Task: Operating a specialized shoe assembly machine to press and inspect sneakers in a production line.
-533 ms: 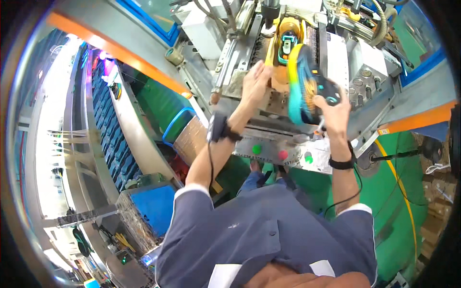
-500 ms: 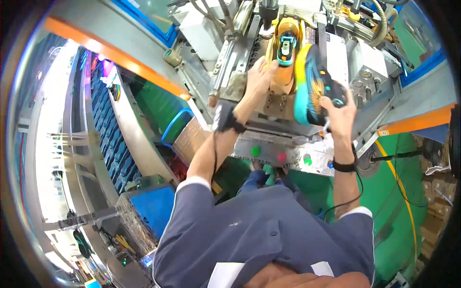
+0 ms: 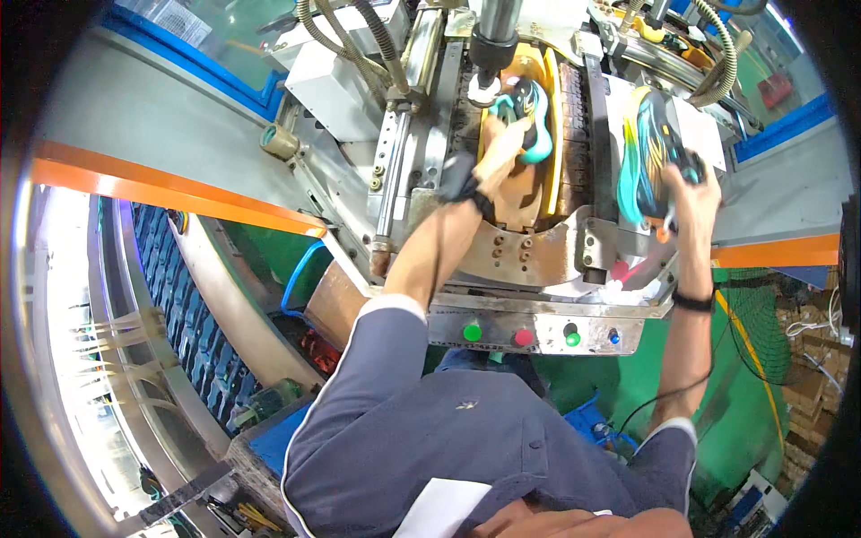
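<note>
My left hand grips a dark shoe with a teal sole, tilted within the yellow-orange cradle of the machine. Some of its fingers are hidden against the shoe. Over to the right, my right hand is closed on the heel end of another shoe, black and teal with a yellow-to-teal sole edge. That shoe is held toe away from me, over or close to a white panel beside the cradle; whether it touches the panel I cannot tell.
A dark vertical press rod with a white tip hangs over the cradle's left side. Along the machine's front runs a control panel with coloured buttons. A conveyor stands at left. Orange-edged frame bars flank the machine.
My left hand has taken hold of the shoe in the cradle, which now sits tilted. My right hand has carried its shoe rightward, away from the cradle. My view has shifted too.
</note>
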A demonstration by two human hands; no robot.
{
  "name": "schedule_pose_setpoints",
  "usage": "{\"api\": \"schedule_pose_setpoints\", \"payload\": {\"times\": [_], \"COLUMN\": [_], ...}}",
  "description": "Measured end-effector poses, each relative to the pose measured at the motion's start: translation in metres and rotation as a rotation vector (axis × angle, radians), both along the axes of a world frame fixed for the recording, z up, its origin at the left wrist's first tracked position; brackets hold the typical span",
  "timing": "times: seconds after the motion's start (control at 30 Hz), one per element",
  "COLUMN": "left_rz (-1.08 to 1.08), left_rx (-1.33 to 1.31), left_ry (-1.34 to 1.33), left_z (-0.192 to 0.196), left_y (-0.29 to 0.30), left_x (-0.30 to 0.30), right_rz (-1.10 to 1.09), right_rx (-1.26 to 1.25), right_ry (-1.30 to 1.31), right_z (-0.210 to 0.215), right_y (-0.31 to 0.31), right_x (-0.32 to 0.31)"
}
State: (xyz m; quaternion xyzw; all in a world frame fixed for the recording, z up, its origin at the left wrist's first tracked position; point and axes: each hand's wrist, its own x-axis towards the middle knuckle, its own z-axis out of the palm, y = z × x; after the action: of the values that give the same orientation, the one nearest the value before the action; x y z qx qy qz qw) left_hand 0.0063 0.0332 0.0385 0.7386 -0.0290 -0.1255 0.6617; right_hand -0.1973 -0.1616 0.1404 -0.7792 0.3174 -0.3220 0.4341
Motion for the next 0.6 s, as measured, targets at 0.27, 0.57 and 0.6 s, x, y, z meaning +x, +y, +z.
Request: {"api": "schedule_pose_setpoints", "payload": {"times": [0.27, 0.57, 0.6], "left_rz": [-0.025, 0.452, 0.528], "left_rx": [-0.577, -0.434, -0.438], "left_ry": [0.381, 0.174, 0.154], "left_z": [0.062, 0.088, 0.086], "left_y": [0.189, 0.339, 0.343], "left_x": [-0.149, -0.289, -0.303], "right_rz": [0.357, 0.099, 0.116], "right_rx": [-0.309, -0.377, -0.37], "right_ry": [0.758, 0.622, 0.64], "right_z": [0.02, -0.131, -0.13], "right_y": [0.071, 0.095, 0.097], "right_x": [0.19, 0.252, 0.251]}}
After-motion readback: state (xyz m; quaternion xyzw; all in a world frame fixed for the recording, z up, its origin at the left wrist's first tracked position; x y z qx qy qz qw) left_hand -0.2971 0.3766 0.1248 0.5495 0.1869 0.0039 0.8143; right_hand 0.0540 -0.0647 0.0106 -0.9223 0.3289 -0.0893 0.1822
